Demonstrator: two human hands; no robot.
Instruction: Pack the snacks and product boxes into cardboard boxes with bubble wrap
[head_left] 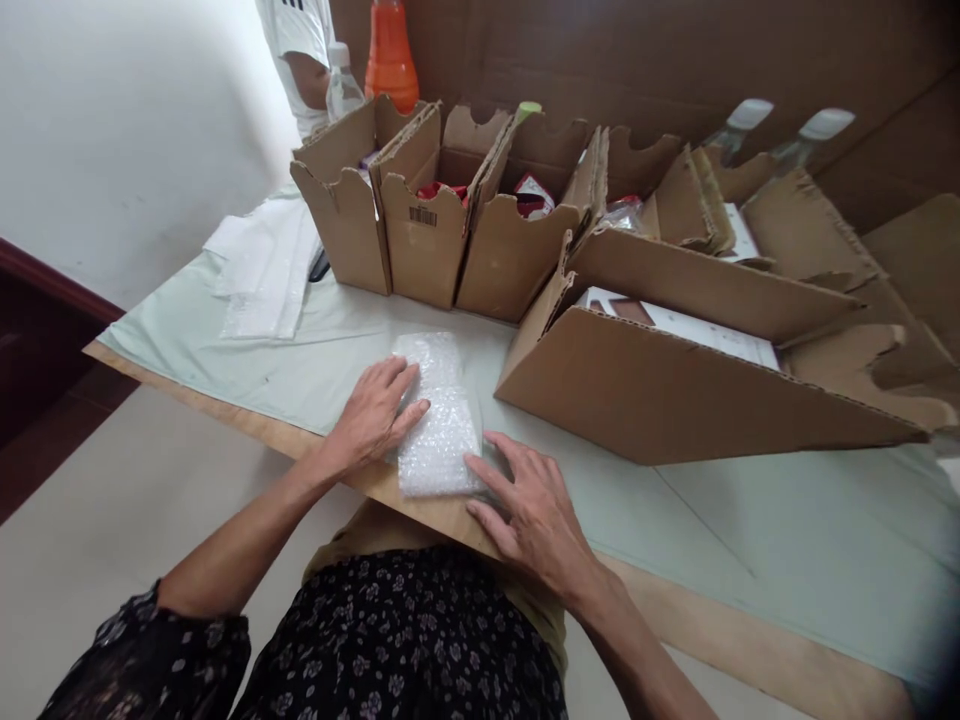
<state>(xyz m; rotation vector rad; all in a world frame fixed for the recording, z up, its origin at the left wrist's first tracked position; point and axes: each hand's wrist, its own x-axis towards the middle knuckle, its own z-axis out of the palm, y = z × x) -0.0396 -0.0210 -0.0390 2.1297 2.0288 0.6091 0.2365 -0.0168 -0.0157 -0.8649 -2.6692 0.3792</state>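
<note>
A flat, pale piece of bubble wrap lies on the cloth near the table's front edge. Whether anything is inside it I cannot tell. My left hand rests along its left side, fingers stretched out and the thumb lying on the wrap. At its lower right corner is my right hand, with fingers apart and a fingertip touching the edge. Neither hand grips it.
Behind the wrap stand several cardboard bins with small packets inside. A large cardboard bin holding a white box sits right. More bubble wrap sheets lie left. Bottles and a person's sleeve show behind.
</note>
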